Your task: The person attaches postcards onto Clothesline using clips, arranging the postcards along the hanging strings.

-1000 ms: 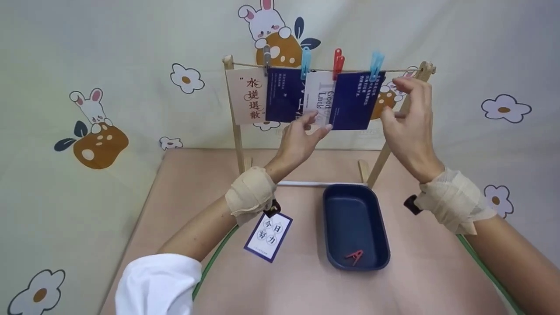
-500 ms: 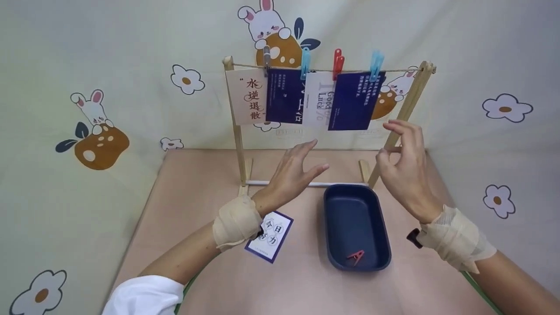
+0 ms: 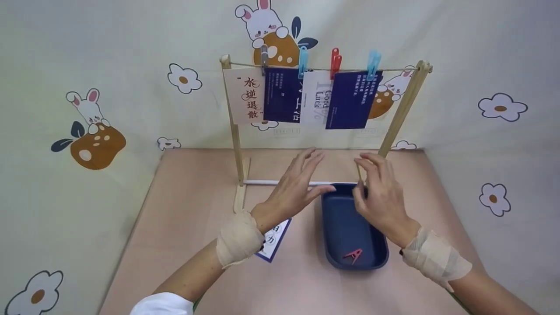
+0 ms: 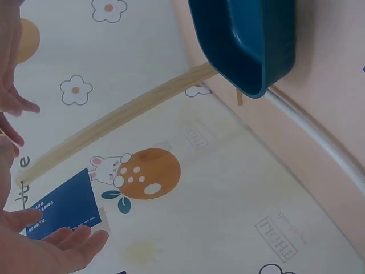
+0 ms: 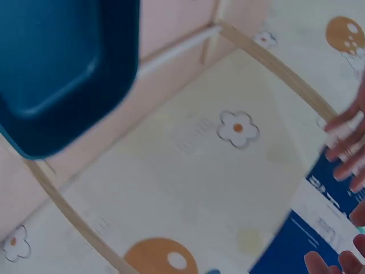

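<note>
My left hand [image 3: 295, 186] is held over the table below the hanging cards, fingers extended and thumb apart, holding nothing. My right hand [image 3: 383, 201] hovers above the right side of the navy tray [image 3: 345, 227], fingers loosely bent and nothing between them. A red clothespin [image 3: 352, 256] lies inside the tray. Partly hidden by my left wrist, a blue-bordered white card [image 3: 276, 240] lies on the table. On the line hang a cream card [image 3: 245, 96], a dark blue card [image 3: 280, 96], a white "Good Luck" card [image 3: 316, 98] and another blue card [image 3: 354, 103], neighbouring ones overlapping.
A wooden frame [image 3: 404, 107] carries the string; a white bar [image 3: 280, 182] joins its feet. Clipped along the string are a grey clothespin [image 3: 264, 59], a red clothespin [image 3: 335, 61] and two blue ones. Behind stands a patterned cloth backdrop [image 3: 455, 52].
Both hands have come down from the hanging cards towards the table; the right hand has also moved left, over the tray. The cards and clothespins stay on the line.
</note>
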The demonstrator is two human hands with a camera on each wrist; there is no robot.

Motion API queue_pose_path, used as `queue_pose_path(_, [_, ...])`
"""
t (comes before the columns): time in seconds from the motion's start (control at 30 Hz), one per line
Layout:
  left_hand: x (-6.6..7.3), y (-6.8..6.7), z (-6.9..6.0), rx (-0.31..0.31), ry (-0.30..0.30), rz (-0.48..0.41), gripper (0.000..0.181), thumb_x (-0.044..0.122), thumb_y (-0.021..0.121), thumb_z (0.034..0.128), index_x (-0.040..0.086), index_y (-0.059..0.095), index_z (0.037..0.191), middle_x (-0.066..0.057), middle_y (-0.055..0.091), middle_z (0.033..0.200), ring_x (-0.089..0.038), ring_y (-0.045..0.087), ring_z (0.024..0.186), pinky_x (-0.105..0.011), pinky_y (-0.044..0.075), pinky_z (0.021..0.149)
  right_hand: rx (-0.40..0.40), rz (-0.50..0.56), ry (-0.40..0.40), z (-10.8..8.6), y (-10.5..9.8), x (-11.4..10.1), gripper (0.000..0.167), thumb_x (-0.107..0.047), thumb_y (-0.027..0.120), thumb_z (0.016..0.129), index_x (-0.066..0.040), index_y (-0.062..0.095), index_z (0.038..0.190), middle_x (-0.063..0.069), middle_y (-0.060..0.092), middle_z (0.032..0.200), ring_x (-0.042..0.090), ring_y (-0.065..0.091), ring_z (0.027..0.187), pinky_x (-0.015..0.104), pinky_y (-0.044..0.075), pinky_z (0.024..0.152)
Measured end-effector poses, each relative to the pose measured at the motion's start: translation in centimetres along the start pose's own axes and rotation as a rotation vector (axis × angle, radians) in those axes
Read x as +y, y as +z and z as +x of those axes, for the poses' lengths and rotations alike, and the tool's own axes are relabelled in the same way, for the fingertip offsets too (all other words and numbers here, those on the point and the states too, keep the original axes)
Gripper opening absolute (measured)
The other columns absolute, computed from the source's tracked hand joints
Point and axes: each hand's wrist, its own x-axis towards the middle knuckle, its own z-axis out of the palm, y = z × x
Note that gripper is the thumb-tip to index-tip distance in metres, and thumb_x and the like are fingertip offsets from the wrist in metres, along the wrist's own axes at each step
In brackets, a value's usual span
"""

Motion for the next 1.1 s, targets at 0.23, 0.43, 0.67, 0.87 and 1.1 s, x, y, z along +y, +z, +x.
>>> queue_pose_path(0.23, [0.0, 3.0, -2.8, -0.095, 0.144, 0.218, 0.08, 0.058, 0.056, 0.0931, 0.006, 0.039, 0.152, -0.021, 0.038, 0.154, -0.03, 0.043, 0.143, -0.04, 0.04, 0.118, -0.072, -0.06, -0.025, -4.1, 2.0, 1.3, 0.041, 0.001, 0.059, 0.081, 0.007, 0.059, 0.122, 0.024, 0.057, 0.125, 0.038, 0.059, 0.112, 0.048, 0.06, 0.073])
queue_pose_path(0.43, [-0.3, 5.5, -5.2, -0.178, 0.143, 0.228, 0.084, 0.057, 0.058, 0.0933, 0.006, 0.032, 0.155, -0.021, 0.034, 0.157, -0.031, 0.041, 0.145, -0.041, 0.044, 0.115, -0.162, -0.096, -0.027, -7.1, 3.4, 2.4, 0.044, 0.0, 0.063, 0.076, 0.006, 0.061, 0.119, 0.023, 0.059, 0.122, 0.036, 0.06, 0.109, 0.046, 0.06, 0.079])
queue_pose_path(0.67, [-0.5, 8.7, -7.6, -0.231, 0.149, 0.218, 0.083, 0.057, 0.06, 0.0924, 0.007, 0.035, 0.154, -0.023, 0.035, 0.156, -0.032, 0.043, 0.143, -0.041, 0.045, 0.114, -0.237, -0.122, -0.074, -10.1, 4.7, 2.8, 0.039, 0.0, 0.068, 0.075, 0.006, 0.063, 0.114, 0.022, 0.061, 0.117, 0.035, 0.064, 0.105, 0.043, 0.061, 0.081])
queue_pose_path(0.87, [-0.6, 10.3, -8.8, -0.309, 0.105, 0.166, 0.081, 0.059, 0.054, 0.0942, 0.01, 0.033, 0.155, -0.021, 0.033, 0.157, -0.032, 0.044, 0.143, -0.044, 0.045, 0.114, -0.317, -0.132, -0.082, -12.1, 5.3, 3.0, 0.04, 0.001, 0.072, 0.072, 0.002, 0.065, 0.111, 0.018, 0.063, 0.116, 0.032, 0.065, 0.103, 0.042, 0.06, 0.084])
queue_pose_path(1.1, [-0.5, 11.7, -10.5, -0.302, 0.106, 0.168, 0.081, 0.058, 0.06, 0.0905, 0.008, 0.04, 0.151, -0.02, 0.037, 0.154, -0.032, 0.047, 0.139, -0.041, 0.044, 0.114, -0.461, -0.148, -0.17, -14.5, 5.9, 3.7, 0.048, -0.004, 0.09, 0.067, -0.003, 0.066, 0.109, 0.014, 0.064, 0.116, 0.026, 0.066, 0.098, 0.036, 0.06, 0.074])
